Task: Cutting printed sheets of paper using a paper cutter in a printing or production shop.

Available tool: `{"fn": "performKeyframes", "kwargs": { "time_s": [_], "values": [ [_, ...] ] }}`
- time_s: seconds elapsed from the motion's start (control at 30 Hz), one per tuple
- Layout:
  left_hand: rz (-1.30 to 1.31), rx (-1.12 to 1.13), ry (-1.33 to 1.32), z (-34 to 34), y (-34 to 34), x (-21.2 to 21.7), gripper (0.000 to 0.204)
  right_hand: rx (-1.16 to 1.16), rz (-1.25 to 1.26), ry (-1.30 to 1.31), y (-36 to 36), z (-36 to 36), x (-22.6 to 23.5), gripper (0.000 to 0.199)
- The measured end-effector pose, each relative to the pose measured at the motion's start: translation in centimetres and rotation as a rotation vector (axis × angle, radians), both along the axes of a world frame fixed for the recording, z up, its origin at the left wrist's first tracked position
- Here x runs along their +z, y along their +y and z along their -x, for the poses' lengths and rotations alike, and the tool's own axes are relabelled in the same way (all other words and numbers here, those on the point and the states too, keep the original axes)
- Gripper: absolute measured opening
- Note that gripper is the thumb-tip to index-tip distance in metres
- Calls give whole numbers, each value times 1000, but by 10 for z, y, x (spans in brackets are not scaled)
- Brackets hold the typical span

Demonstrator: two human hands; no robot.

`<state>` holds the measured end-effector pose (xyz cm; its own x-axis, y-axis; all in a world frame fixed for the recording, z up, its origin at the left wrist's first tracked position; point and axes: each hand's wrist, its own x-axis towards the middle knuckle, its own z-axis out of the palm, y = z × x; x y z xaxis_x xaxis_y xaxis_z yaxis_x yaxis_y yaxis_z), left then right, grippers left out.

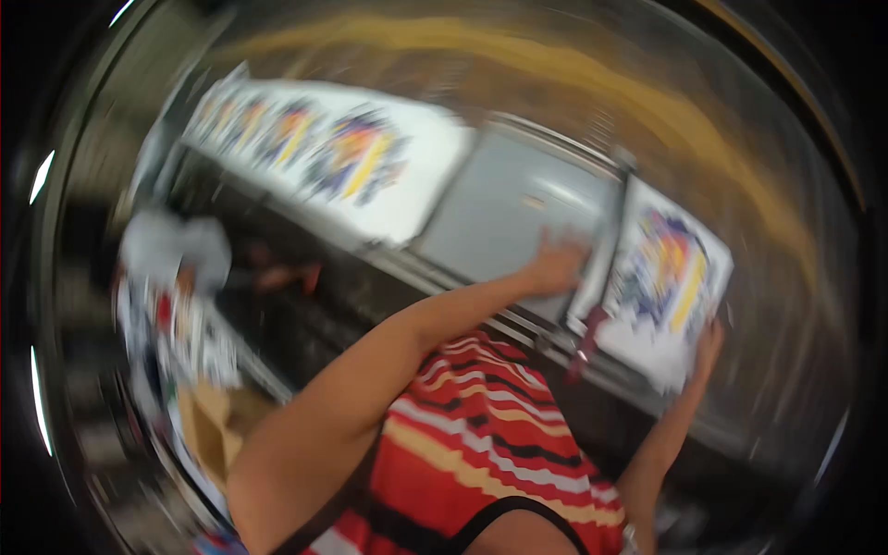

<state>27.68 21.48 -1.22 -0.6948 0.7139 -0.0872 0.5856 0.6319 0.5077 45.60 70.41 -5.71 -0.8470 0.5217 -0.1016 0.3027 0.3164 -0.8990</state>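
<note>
My left hand (560, 263) lies over the right part of a grey flat panel (490, 213) with a metal rim, its fingers apart and nothing in them. My right hand (709, 349) is at the right edge of a white sheet (638, 338) with a bright multicoloured print; its fingers are smeared by motion, so their grip does not show. Between panel and sheet, a narrow dark red piece (585, 347) sits near the front edge. Left of the panel, a long white surface (435, 139) carries several similar prints in a row.
Along the near side of the long table runs a metal rail (416, 268). At the left a person in a light top (176, 248) has an arm stretched toward the table. Lower left stands a brown cardboard box (217, 416). A yellowish band (703, 120) curves across the far side.
</note>
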Motion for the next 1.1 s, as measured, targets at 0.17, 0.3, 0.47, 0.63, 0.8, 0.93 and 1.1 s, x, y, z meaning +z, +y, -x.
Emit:
{"fn": "performKeyframes", "kwargs": {
  "time_s": [0.17,0.3,0.47,0.63,0.8,0.93,1.1],
  "values": [
    [144,-130,210,-15,45,6,78,-299,-950,-140,-12,16,-33,33],
    [58,-162,262,-21,52,16,74,-539,-576,-320,-43,34,0,62],
    [33,-194,268,-20,55,14,68,-512,-156,-393,-32,40,54,69],
    [14,-187,256,-20,54,14,68,-457,-126,-423,-39,43,53,66],
    [230,-231,357,-20,54,16,69,-510,-28,-483,-38,45,62,63],
    [187,-218,352,-21,54,16,68,-391,-119,-549,-34,46,76,81],
    [180,-210,386,-22,53,16,69,-253,7,-596,-27,38,71,77]
  ]
}}
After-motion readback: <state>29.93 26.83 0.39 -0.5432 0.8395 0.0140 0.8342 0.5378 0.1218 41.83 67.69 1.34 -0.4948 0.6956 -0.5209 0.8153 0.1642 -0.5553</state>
